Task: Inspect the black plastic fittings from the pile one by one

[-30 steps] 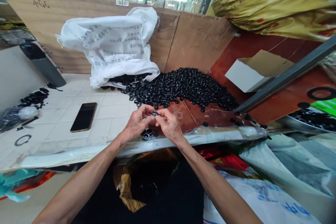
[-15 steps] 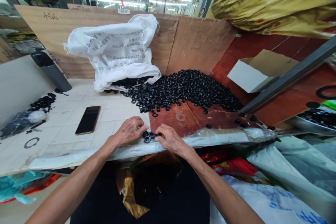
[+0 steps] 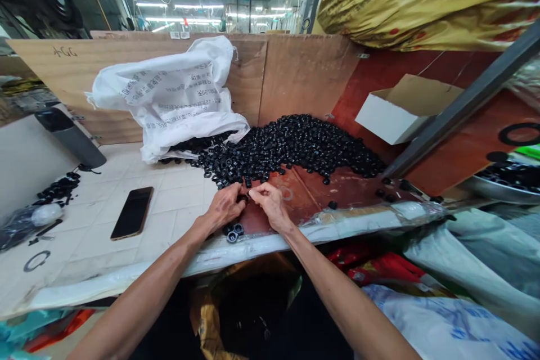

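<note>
A large heap of small black plastic rings (image 3: 304,143) spreads across the back of the work surface. At its near edge, my left hand (image 3: 225,205) is closed, with a small black part (image 3: 243,198) showing at its fingertips. My right hand (image 3: 271,205) faces it, thumb and forefinger pinched together; whatever lies between them is too small to make out. The fingertips of both hands are nearly touching. Several loose black rings (image 3: 233,232) lie by the table's front edge, just below my left wrist.
A white woven sack (image 3: 185,90) lies with its mouth at the heap. To the left are a phone (image 3: 132,212), a dark bottle (image 3: 76,138) and a flat ring (image 3: 37,260). A white box (image 3: 392,118) and a metal bar (image 3: 459,104) stand right. An open yellow bag (image 3: 211,326) hangs below the edge.
Both hands have moved forward from the loose rings at the front edge to the near side of the heap. Those rings stay behind on the table. The camera view has shifted slightly.
</note>
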{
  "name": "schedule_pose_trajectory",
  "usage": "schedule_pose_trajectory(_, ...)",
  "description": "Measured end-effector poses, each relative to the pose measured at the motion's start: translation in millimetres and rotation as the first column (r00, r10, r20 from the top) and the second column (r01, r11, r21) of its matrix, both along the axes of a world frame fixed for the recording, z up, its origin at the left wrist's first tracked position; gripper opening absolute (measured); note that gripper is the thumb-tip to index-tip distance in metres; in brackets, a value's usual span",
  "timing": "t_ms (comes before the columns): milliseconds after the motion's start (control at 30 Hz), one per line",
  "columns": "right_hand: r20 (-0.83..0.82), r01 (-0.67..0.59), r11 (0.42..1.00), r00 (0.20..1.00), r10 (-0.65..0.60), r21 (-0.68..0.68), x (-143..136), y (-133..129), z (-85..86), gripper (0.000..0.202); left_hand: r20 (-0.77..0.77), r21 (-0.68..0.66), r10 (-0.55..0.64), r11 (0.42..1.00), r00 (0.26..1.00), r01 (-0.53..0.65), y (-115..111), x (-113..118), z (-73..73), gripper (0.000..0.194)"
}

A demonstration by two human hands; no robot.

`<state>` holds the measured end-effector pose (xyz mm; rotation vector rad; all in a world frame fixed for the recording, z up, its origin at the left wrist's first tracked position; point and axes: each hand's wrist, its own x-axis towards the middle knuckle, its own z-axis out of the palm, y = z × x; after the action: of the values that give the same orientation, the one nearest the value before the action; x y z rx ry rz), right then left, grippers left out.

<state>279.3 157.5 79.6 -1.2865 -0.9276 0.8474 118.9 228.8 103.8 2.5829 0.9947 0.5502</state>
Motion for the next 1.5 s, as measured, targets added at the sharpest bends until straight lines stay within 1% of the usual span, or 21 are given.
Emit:
schedule_pose_trajectory(67, 0.036, -0.022, 0.997, 0.999, 0.02, 0.068, -4, 8, 0.9, 0.024, 0.085, -0.044, 0.032, 0.999, 0.996, -0.028, -7, -7, 0.1, 0.021)
schedule_pose_trajectory(167, 0.043, -0.065, 0.99, 0.997, 0.06, 0.122, -7, 13, -1.9, 0.022, 0.299, -0.207, 0.095, 0.978, 0.95, -0.032, -11, -11, -1.3, 0.026)
schedule_pose_trajectory(233, 0.072, -0.069, 0.986, 0.996, 0.059, 0.15, -7, 12, -4.2, 0.021, 0.425, -0.333, 0.148, 0.943, 0.893, 0.002, -9, -10, -2.3, 0.03)
schedule_pose_trajectory(300, 0.1, -0.083, 0.984, 0.993, 0.068, 0.16, -5, 10, -5.1, 0.022, 0.517, -0.435, 0.201, 0.899, 0.832, 0.053, -7, -8, -3.0, 0.034)
schedule_pose_trajectory(367, 0.109, -0.087, 0.984, 0.992, 0.071, 0.154, -3, 7, -4.5, 0.027, 0.568, -0.498, 0.229, 0.86, 0.79, 0.109, -4, -7, -3.6, 0.036)
schedule_pose_trajectory(433, 0.109, -0.078, 0.987, 0.992, 0.063, 0.139, -2, 6, -3.3, 0.032, 0.581, -0.532, 0.227, 0.833, 0.782, 0.153, -3, -7, -4.5, 0.035)
schedule_pose_trajectory(533, 0.12, -0.074, 0.991, 0.991, 0.061, 0.109, -3, 5, -2.7, 0.029, 0.589, -0.529, 0.185, 0.824, 0.787, 0.202, -2, -8, -6.6, 0.031)
schedule_pose_trajectory(633, 0.139, -0.065, 0.995, 0.989, 0.054, 0.076, -4, 5, -4.3, 0.027, 0.616, -0.518, 0.159, 0.82, 0.772, 0.244, -3, -9, -7.3, 0.029)
schedule_pose_trajectory(733, 0.209, -0.05, 0.997, 0.977, 0.035, 0.066, -4, 6, -5.2, 0.028, 0.625, -0.545, 0.163, 0.792, 0.763, 0.277, -5, -9, -5.9, 0.03)
schedule_pose_trajectory(767, 0.244, -0.049, 0.996, 0.969, 0.031, 0.068, -4, 5, -4.8, 0.028, 0.623, -0.545, 0.159, 0.79, 0.766, 0.279, -6, -9, -5.3, 0.029)
schedule_pose_trajectory(867, 0.361, -0.046, 0.997, 0.932, 0.02, 0.065, -3, 3, -1.6, 0.032, 0.594, -0.491, 0.113, 0.835, 0.797, 0.248, -6, -10, -4.0, 0.026)
schedule_pose_trajectory(967, 0.427, -0.032, 0.998, 0.904, 0.004, 0.059, -3, 0, 1.6, 0.042, 0.567, -0.411, 0.057, 0.884, 0.822, 0.222, -5, -11, -3.6, 0.023)
schedule_pose_trajectory(1033, 0.429, -0.022, 0.998, 0.903, -0.003, 0.053, -3, -1, 2.2, 0.045, 0.563, -0.382, 0.034, 0.896, 0.826, 0.224, -5, -11, -3.4, 0.022)
schedule_pose_trajectory(1100, 0.39, -0.018, 0.998, 0.921, -0.005, 0.055, -4, -2, 1.8, 0.038, 0.559, -0.383, 0.022, 0.894, 0.829, 0.234, -6, -10, -2.6, 0.02)
schedule_pose_trajectory(1167, 0.323, -0.052, 0.996, 0.946, 0.027, 0.07, -4, -3, 1.1, 0.032, 0.564, -0.407, 0.032, 0.88, 0.825, 0.244, -8, -10, -1.5, 0.021)
schedule_pose_trajectory(1267, 0.257, -0.125, 0.989, 0.961, 0.101, 0.078, -5, -5, 1.0, 0.033, 0.58, -0.44, 0.075, 0.867, 0.811, 0.235, -9, -10, -0.1, 0.025)
schedule_pose_trajectory(1400, 0.305, -0.083, 0.996, 0.95, 0.066, 0.043, -6, -6, 1.2, 0.028, 0.569, -0.43, 0.066, 0.873, 0.82, 0.229, -7, -11, -0.7, 0.025)
schedule_pose_trajectory(1500, 0.341, -0.059, 0.995, 0.94, 0.027, 0.085, -6, -3, 0.4, 0.029, 0.58, -0.438, 0.08, 0.87, 0.811, 0.228, -6, -11, -2.3, 0.024)
